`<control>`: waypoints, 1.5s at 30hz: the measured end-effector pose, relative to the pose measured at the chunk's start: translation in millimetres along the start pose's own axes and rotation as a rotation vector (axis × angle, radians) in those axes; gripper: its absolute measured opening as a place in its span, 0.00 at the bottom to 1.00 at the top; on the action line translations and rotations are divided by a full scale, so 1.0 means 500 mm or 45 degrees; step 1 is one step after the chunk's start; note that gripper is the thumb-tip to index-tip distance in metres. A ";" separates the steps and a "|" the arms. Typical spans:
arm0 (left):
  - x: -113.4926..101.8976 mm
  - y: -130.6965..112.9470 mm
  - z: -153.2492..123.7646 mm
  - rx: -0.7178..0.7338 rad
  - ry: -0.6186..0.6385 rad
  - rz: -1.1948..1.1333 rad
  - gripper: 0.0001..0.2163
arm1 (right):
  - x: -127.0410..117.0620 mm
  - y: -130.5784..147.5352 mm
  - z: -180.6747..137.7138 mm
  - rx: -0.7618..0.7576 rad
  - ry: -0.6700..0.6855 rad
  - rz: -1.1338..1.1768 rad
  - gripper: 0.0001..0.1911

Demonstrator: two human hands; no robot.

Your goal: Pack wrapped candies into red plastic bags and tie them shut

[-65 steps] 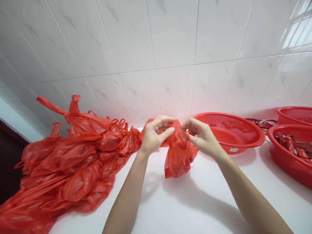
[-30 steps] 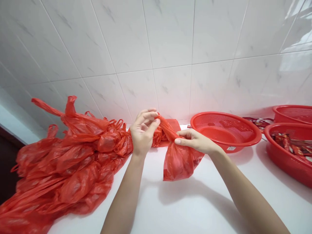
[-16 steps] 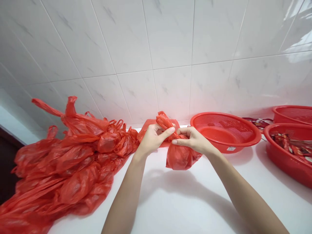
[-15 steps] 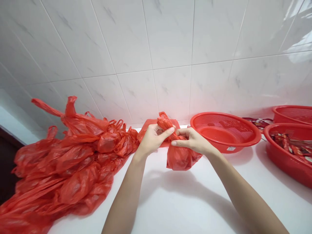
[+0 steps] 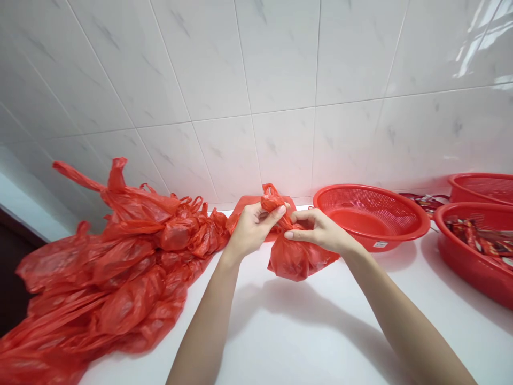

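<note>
A filled red plastic bag (image 5: 296,259) hangs just above the white table, casting a shadow below it. My left hand (image 5: 253,227) is closed on the gathered top of the bag, pinching it between thumb and fingers. My right hand (image 5: 316,230) grips the twisted neck a little lower and to the right, thumb and forefinger pressed on the plastic. The bag's contents are hidden. Behind my hands, flat red plastic (image 5: 244,206) lies near the wall.
A heap of filled red bags (image 5: 132,267) covers the left side. On the right are a red colander (image 5: 372,235), a red basket (image 5: 473,272) of packets, and another red basket (image 5: 481,184) behind it. A tiled wall (image 5: 280,107) rises behind the white table (image 5: 288,342).
The hanging bag has turned slightly and its lower part has spread wider. Both hands keep their hold, shifted a touch to the right. A bag at the heap's left has sagged outward.
</note>
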State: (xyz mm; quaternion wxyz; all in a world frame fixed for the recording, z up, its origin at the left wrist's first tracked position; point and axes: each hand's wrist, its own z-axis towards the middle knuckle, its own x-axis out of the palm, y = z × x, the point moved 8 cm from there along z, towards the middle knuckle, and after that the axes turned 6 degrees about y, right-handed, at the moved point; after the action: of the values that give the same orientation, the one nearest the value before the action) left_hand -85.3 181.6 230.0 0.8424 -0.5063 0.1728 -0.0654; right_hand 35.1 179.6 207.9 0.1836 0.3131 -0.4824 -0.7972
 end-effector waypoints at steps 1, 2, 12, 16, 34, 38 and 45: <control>-0.001 -0.001 0.000 0.012 -0.009 -0.020 0.17 | -0.004 -0.001 -0.001 0.006 -0.040 -0.004 0.14; -0.001 -0.003 0.000 0.025 -0.014 -0.035 0.17 | -0.009 -0.003 -0.003 0.018 -0.078 -0.005 0.15; 0.017 0.001 0.002 0.016 0.101 0.080 0.13 | -0.018 -0.020 -0.009 0.110 -0.067 0.032 0.15; 0.013 0.003 0.002 0.025 0.091 0.099 0.13 | -0.020 -0.003 -0.016 0.094 0.050 0.037 0.14; 0.044 0.015 0.004 -0.036 0.335 0.237 0.17 | -0.053 0.024 -0.023 -0.011 -0.289 -0.007 0.08; 0.056 0.046 0.007 -0.124 0.435 0.271 0.10 | -0.057 0.024 -0.026 0.004 -0.324 0.025 0.08; 0.063 0.072 -0.002 -0.236 0.552 0.410 0.13 | -0.059 0.030 -0.033 0.067 -0.207 -0.006 0.10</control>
State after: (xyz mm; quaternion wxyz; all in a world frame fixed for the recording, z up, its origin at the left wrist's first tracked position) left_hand -58.7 188.9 190.9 0.7354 -0.5213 0.4324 -0.0216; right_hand 67.9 179.2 225.3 0.1338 0.2533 -0.5159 -0.8074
